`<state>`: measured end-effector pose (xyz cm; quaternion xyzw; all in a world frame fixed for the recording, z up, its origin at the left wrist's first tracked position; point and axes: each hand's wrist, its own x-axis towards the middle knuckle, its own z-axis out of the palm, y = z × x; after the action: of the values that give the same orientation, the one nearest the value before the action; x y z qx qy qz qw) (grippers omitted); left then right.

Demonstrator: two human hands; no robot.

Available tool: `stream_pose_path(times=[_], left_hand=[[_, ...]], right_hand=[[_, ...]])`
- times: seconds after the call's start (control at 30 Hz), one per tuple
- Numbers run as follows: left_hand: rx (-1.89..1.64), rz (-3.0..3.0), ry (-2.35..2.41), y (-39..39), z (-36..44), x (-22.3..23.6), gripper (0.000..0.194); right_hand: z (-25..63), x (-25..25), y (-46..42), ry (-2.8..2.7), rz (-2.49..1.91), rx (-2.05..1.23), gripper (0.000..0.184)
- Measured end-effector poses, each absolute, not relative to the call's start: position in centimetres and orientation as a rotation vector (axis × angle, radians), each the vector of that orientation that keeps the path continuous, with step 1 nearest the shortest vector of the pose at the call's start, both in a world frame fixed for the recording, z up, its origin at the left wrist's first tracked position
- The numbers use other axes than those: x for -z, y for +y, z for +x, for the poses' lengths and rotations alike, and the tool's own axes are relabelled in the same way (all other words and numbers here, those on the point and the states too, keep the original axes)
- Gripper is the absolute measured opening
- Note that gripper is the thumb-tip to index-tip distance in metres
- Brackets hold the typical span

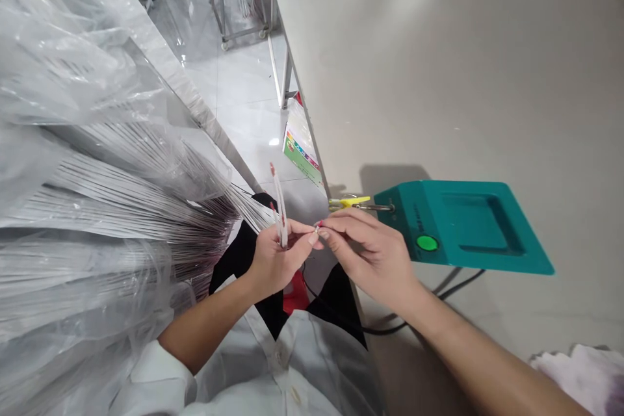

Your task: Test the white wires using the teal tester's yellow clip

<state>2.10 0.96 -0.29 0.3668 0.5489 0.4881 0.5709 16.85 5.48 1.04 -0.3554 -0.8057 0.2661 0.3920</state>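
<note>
White wires point(279, 201) with reddish ends, poking up out of the left hand point(275, 263). Finger and thumb pinched shut there at a tiny tip point(316, 230), too small to name. Finger and thumb of the right hand point(375, 250) pinched at that same tiny tip, with the other fingers bent loosely. Likely held close like this to steady such a small bit, with the long parts up and out of the way.

Just past the right hand, on the bench point(439, 91), a green box point(504, 226) with a round button point(428, 244). At its near side, a yellow clip point(355, 201) reaching to the bench edge, maybe put there for an easy reach.

Less room on the left, with a big fan of wires point(141, 198) partly under clear plastic point(63, 58). Hands over the gap beside the bench edge, so some room to lift up. More room to the right, but with the box near the knuckles and a black cord point(390, 331) passing under the right arm, easy to catch.
</note>
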Motion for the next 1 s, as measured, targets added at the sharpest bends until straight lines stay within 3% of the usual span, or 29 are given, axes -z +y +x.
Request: stream_pose_path(times=[0.2, 0.4, 0.57, 0.67, 0.8, 1.0], left_hand=[[-0.983, 1.042, 1.312, 0.9, 1.6, 0.6, 0.01], [-1.074, 0.892, 1.373, 1.6, 2.0, 1.1, 0.009], [-1.089, 0.845, 1.32, 2.9, 2.2, 0.5, 0.044], [-1.083, 0.879, 1.275, 3.3, 2.5, 0.3, 0.046], [-1.064, 0.894, 1.271, 3.8, 3.0, 0.4, 0.039], [-1.088, 0.831, 1.237, 4.7, 3.3, 0.4, 0.049]], right_hand=[[17.5, -0.9, 5.4, -2.374, -0.833, -0.327, 0.015], [18.4, -2.8, 5.6, -2.481, -0.947, 0.015, 0.016], [20.3, -3.8, 7.1, -2.608, -1.12, 0.295, 0.028], [21.0, -4.0, 7.9, -2.82, -1.162, 0.41, 0.031], [20.9, -4.2, 8.7, -2.934, -1.164, 0.417, 0.027], [20.9, -4.3, 10.9, -2.935, -1.06, 0.127, 0.009]])
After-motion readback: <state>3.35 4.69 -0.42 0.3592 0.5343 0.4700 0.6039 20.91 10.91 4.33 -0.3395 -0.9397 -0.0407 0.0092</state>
